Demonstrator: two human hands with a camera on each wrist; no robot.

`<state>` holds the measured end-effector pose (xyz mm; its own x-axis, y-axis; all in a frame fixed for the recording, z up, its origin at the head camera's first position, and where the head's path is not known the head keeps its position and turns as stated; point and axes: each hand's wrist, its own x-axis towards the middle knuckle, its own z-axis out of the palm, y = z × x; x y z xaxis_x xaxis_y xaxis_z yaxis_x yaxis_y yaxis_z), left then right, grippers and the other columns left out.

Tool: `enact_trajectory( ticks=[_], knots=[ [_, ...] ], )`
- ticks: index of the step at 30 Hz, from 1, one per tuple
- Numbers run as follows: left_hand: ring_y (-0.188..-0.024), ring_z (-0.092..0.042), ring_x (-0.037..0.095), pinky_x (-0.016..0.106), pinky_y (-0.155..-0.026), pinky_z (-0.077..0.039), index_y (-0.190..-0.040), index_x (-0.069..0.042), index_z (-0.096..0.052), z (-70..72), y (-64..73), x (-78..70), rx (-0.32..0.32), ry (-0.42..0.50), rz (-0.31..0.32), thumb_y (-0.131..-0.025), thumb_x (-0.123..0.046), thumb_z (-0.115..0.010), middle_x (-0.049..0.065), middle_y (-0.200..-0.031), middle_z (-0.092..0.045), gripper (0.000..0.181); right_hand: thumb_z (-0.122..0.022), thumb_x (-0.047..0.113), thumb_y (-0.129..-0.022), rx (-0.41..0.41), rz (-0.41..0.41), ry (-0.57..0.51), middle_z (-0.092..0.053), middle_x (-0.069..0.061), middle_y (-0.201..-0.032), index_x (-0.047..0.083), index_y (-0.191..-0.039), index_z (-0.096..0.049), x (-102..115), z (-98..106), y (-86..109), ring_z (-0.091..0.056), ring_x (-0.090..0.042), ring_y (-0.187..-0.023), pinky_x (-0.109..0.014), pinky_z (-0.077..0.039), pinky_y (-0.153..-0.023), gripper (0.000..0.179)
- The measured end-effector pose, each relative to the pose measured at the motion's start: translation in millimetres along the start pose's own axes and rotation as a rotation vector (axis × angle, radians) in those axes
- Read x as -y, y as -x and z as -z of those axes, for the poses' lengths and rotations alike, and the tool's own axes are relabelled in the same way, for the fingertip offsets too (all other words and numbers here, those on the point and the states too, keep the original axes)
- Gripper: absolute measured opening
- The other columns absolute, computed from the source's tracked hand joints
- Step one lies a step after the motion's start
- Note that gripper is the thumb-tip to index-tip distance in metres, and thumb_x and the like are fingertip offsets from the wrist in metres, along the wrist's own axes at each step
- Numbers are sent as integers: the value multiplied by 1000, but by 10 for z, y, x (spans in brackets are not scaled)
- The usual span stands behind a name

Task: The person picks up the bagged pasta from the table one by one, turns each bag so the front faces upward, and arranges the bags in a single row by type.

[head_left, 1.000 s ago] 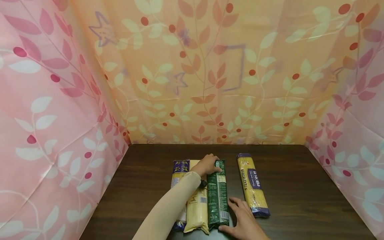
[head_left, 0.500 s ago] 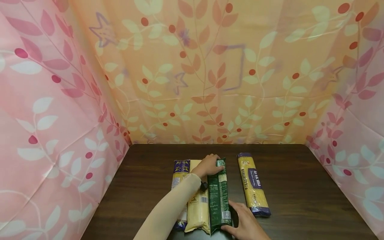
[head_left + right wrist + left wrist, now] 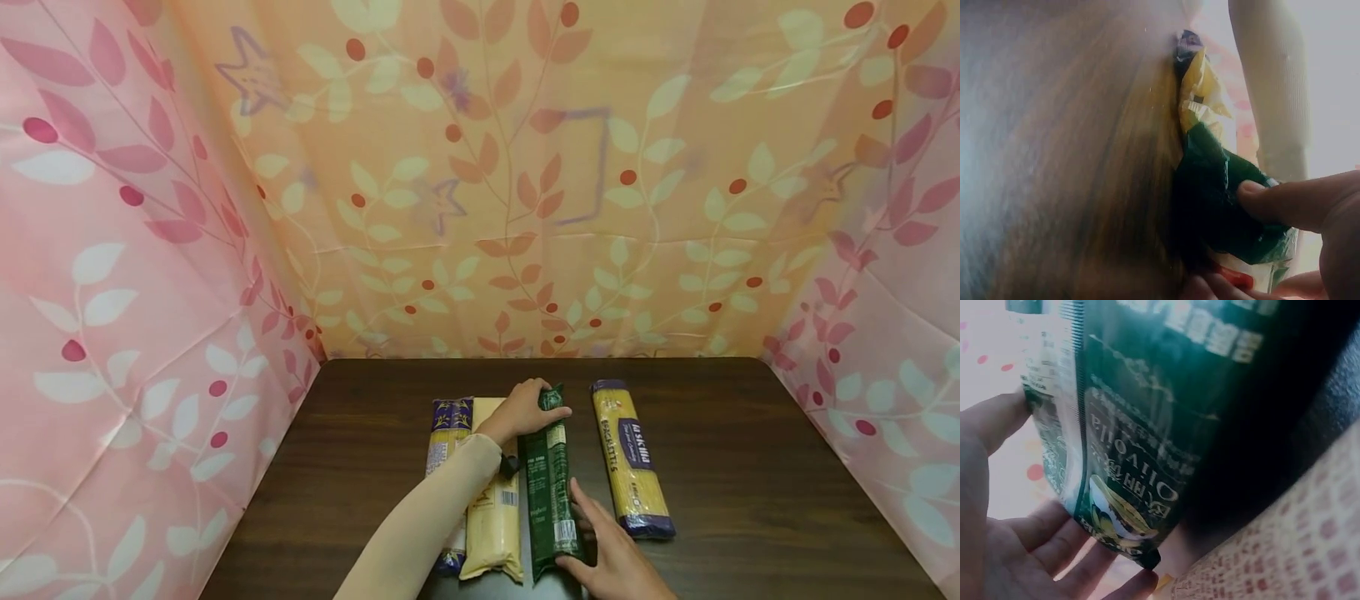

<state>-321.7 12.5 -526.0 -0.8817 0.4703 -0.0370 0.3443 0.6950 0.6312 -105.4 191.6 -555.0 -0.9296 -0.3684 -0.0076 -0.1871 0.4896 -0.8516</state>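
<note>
On the dark tabletop [image 3: 735, 467], a green packet [image 3: 549, 500] is tilted; the left hand [image 3: 522, 410] grips its far end with the fingers, the right hand [image 3: 613, 552] its near end. Leftward lies a cream packet [image 3: 492, 533], rightward a yellow packet [image 3: 630, 467].

open worktop [image 3: 757, 467] right of yellow pack [image 3: 626, 475], slim gap between cream pack [image 3: 493, 537] and green pack [image 3: 551, 492], left forearm [image 3: 423, 521] barring the near-left approach

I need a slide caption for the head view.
Left hand and right hand hold opposite ends of a green packet, beside a cream packet.
</note>
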Motion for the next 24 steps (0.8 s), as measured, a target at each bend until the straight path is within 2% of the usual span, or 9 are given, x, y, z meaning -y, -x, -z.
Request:
enact_trajectory(
  ticks=[3, 6, 13, 19, 24],
  knots=[
    [-147, -48, 34, 53, -115, -46, -150, -10, -56, 9, -5, -9, -10, 16, -8, -103, -54, -70, 12, -155, -55, 66, -86, 25, -95, 15, 9, -53, -37, -42, -156, -6, -169, -16, 5, -4, -5, -64, -50, -118, -45, -60, -87, 106],
    [-148, -48, 35, 53, -115, -47, -150, -10, -56, 14, -15, -11, -21, 38, -19, -103, -51, -71, 13, -156, -55, 63, -85, 22, -96, 11, 14, -74, -34, -42, -156, -7, -168, -15, 6, -12, -9, -61, -50, -119, -43, -61, -84, 105],
    [-139, -56, 33, 51, -111, -50, -146, -9, -58, 42, -15, -2, -54, 109, -32, -103, -40, -74, 14, -152, -57, 56, -86, 19, -94, -13, 24, -100, -29, -41, -160, -2, -171, -13, 0, -22, -8, -57, -48, -122, -44, -61, -85, 108],
    [-139, -57, 33, 51, -110, -51, -145, -12, -60, 70, -26, 28, -79, 169, -31, -102, -38, -75, 12, -153, -57, 52, -88, 19, -93, 8, -37, -230, -15, -44, -167, 3, -172, -1, -72, 22, -13, -47, -61, -138, -45, -60, -92, 118],
    [-140, -56, 34, 52, -110, -51, -144, -14, -60, 98, -5, 37, -90, 231, -16, -102, -36, -75, 12, -154, -57, 50, -88, 30, -93, -2, -96, -185, -34, -45, -160, -4, -170, -7, -148, 55, -25, -54, -49, -137, -38, -59, -93, 116]
  ],
)
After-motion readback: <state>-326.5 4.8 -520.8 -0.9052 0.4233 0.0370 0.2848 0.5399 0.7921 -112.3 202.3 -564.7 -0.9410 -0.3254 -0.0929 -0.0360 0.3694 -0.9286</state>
